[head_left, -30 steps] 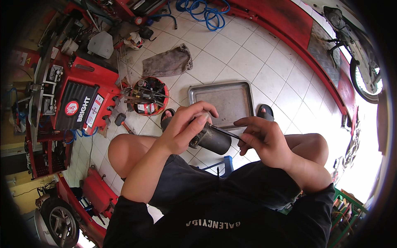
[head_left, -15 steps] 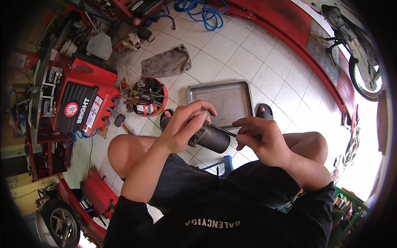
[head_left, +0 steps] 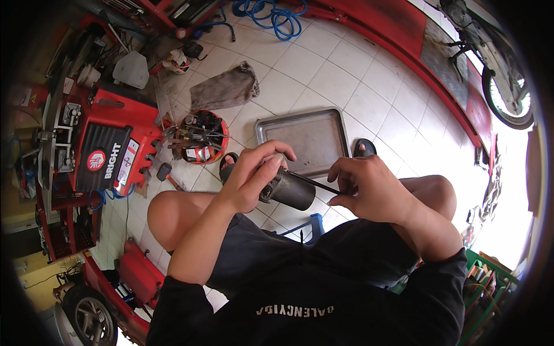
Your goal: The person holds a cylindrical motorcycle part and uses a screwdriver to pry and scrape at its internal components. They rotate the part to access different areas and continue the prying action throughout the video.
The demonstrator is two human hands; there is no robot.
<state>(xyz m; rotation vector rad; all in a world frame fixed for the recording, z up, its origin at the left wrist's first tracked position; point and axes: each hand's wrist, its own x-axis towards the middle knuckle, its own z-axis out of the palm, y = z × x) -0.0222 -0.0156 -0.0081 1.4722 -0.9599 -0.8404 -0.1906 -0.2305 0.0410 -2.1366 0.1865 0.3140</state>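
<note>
My left hand point(head_left: 251, 179) is closed round one end of a dark metal cylinder, which looks like a starter motor point(head_left: 297, 193), tilted with its plain rounded end down to the right. A thin dark rod point(head_left: 316, 184) runs alongside the cylinder from near my left fingers to my right hand point(head_left: 372, 189). The right thumb and fingers pinch the rod's outer end, and its tip there is hidden. Whether the rod's other end sits in the motor's end piece or only rests against it, I cannot tell. Both hands are above my lap, between my knees.
Beyond my hands a shallow metal tray point(head_left: 300, 115) lies on the tiled floor. Left of it stand a round red tub point(head_left: 224, 140) of tools, a grey rag point(head_left: 225, 87) and a hammer point(head_left: 165, 171). A red machine point(head_left: 109, 138) is at far left; a blue stool point(head_left: 315, 228) shows below.
My right hand has drawn slightly away from the motor, and more of the rod shows between them. The left hand keeps its hold. The whole view has shifted a little.
</note>
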